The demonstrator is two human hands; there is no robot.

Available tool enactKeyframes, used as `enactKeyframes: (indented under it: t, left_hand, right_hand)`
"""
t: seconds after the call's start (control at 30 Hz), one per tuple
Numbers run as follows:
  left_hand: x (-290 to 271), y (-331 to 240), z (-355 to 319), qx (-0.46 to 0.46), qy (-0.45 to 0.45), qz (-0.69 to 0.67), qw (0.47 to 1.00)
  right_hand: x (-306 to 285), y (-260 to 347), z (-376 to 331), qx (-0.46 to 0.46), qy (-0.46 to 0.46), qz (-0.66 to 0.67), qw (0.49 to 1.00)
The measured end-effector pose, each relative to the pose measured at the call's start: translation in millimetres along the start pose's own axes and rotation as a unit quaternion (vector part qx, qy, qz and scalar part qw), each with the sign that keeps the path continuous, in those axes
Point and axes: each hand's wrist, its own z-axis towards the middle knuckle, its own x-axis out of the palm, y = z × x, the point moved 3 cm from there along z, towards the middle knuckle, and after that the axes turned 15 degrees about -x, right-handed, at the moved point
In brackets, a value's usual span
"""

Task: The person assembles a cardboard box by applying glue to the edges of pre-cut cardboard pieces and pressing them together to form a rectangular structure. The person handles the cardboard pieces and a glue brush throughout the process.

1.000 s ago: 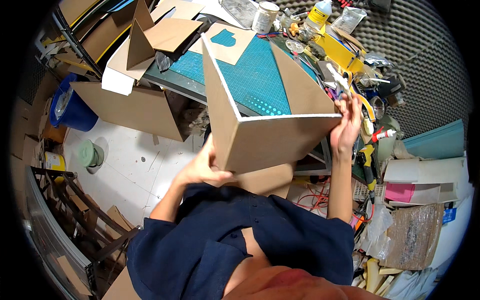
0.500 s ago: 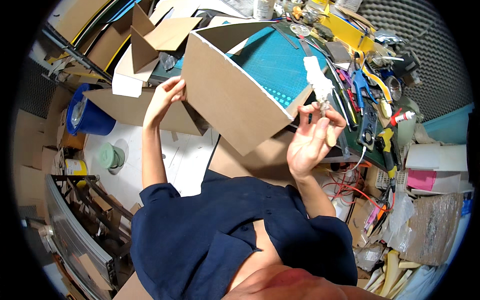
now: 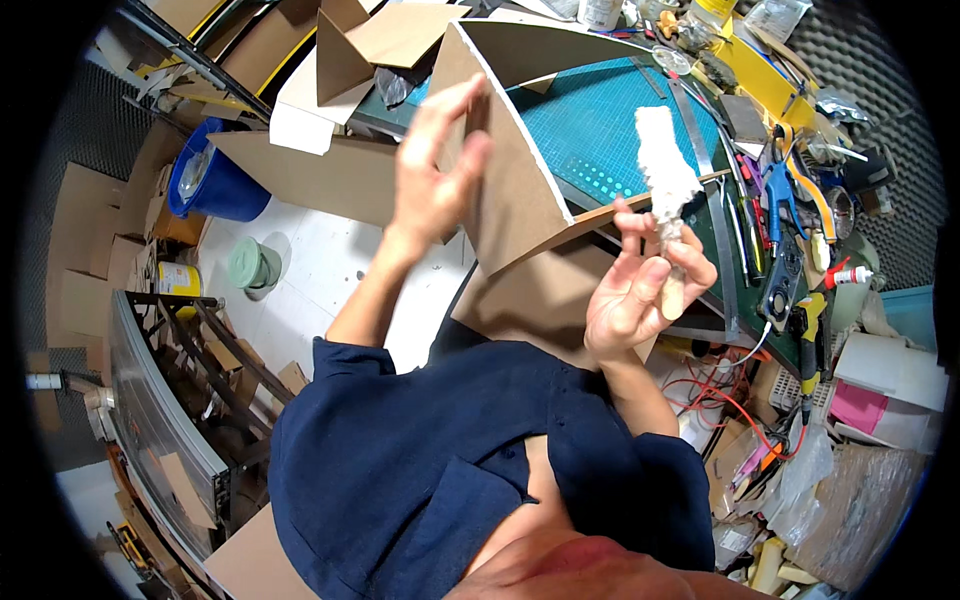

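Note:
A folded brown cardboard piece stands at the near edge of the table, its upper edge lined with white. My left hand is in front of its left side with fingers spread, slightly blurred; whether the fingertips touch the cardboard I cannot tell. To the right, my right hand grips a brush by its short wooden handle. The brush points upward, its flat head caked in white. Behind the cardboard lies a teal cutting mat with a grid.
Hand tools, among them blue pliers and a yellow-black tool, crowd the table's right side. Another cardboard panel leans at the left. A blue bin and a green bucket stand on the floor. Red cables hang below.
My left hand has left the cardboard's left edge and moved right and up in front of it, fingers opening. The cardboard has turned to a steeper angle. The brush stays in my right hand.

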Motion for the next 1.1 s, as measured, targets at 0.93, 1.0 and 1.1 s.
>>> enactKeyframes:
  t: [0.93, 1.0, 1.1]
  left_hand:
    - [22, -30, -23, 0.057, 0.044, 0.009, 0.997]
    - [15, -36, -15, -0.033, 0.070, -0.134, 0.988]
    - [12, -44, -7, -0.022, 0.053, -0.074, 0.996]
  right_hand:
    - [-38, 6, -21, 0.078, -0.089, -0.063, 0.991]
    - [-41, 8, -22, 0.081, -0.089, -0.071, 0.990]
    - [-43, 8, -25, 0.087, -0.093, -0.072, 0.989]
